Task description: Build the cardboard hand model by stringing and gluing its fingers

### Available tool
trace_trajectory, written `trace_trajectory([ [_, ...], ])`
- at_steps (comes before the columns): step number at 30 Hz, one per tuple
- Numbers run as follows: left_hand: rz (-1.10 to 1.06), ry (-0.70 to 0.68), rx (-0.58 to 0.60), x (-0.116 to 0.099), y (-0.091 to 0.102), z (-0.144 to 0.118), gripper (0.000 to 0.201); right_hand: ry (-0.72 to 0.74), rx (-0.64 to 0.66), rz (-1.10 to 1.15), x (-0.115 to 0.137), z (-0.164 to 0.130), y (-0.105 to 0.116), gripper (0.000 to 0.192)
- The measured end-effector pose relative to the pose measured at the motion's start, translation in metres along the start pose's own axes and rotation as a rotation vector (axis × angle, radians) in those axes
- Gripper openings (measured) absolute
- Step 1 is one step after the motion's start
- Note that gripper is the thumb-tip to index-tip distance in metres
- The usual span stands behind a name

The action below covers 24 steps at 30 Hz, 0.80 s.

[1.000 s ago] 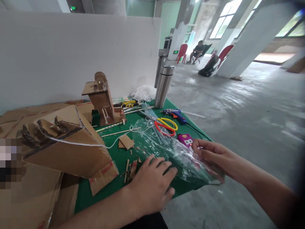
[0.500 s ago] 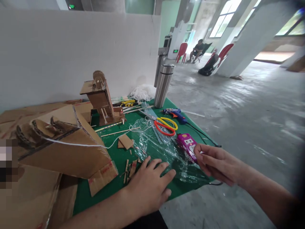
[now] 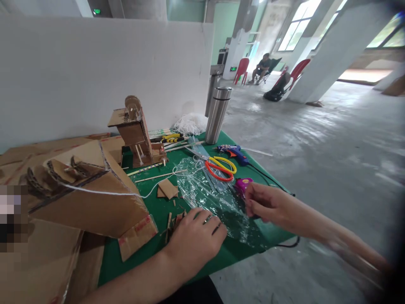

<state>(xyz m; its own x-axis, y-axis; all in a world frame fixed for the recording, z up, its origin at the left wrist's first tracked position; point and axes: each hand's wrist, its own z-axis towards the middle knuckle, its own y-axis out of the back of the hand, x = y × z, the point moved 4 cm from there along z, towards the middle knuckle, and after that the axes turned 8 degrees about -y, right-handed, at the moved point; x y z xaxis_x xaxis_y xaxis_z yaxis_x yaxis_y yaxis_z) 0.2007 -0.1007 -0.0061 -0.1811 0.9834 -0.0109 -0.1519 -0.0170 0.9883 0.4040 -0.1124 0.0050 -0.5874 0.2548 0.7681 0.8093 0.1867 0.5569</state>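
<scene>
My left hand (image 3: 198, 236) rests palm down at the near edge of the green-covered table, fingers bent with small gaps between them, beside and partly over small cardboard scraps (image 3: 169, 223). My right hand (image 3: 268, 202) hovers over the purple power strip (image 3: 243, 185) and hides most of it. Its thumb and fingers are pressed together; whatever is in them, if anything, cannot be made out. A crumpled sheet of clear plastic film (image 3: 218, 202) lies between both hands. Scissors (image 3: 221, 169) with red and yellow handles lie just beyond it.
Left stands a large cardboard construction (image 3: 91, 202) with a white string (image 3: 107, 193) trailing from it. Behind are a smaller cardboard model (image 3: 134, 135), pliers (image 3: 172, 138), a steel flask (image 3: 218, 116) and a blue glue gun (image 3: 234, 153). A person (image 3: 263, 67) sits far off.
My right hand has moved left across the power strip, covering more of it. The fingers of my left hand have drawn in from a wider spread.
</scene>
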Motion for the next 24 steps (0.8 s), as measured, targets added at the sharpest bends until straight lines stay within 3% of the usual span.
trace_trajectory([
  [2, 0.013, -0.015, -0.002, 0.002, 0.002, -0.001, 0.009, 0.095, -0.085, -0.227, 0.017, 0.009, -0.002, 0.01],
  [5, 0.008, -0.037, -0.031, 0.002, 0.005, -0.004, 0.01, 0.169, -0.09, -0.456, 0.034, 0.021, -0.01, 0.012],
  [11, 0.096, 0.016, -0.207, 0.007, 0.02, -0.015, 0.019, 0.16, -0.081, -0.543, 0.041, 0.034, -0.016, 0.006],
  [14, 0.154, 0.139, -0.156, 0.017, 0.028, -0.027, 0.014, 0.159, -0.071, -0.503, 0.041, 0.033, -0.014, 0.004],
  [21, 0.023, 0.364, 0.0, 0.028, 0.032, -0.075, 0.017, 0.261, -0.021, -0.452, 0.052, 0.012, -0.012, 0.011],
  [24, 0.001, 0.366, 0.002, 0.028, 0.028, -0.09, 0.036, 0.335, 0.052, -0.485, 0.072, 0.007, -0.029, 0.014],
])
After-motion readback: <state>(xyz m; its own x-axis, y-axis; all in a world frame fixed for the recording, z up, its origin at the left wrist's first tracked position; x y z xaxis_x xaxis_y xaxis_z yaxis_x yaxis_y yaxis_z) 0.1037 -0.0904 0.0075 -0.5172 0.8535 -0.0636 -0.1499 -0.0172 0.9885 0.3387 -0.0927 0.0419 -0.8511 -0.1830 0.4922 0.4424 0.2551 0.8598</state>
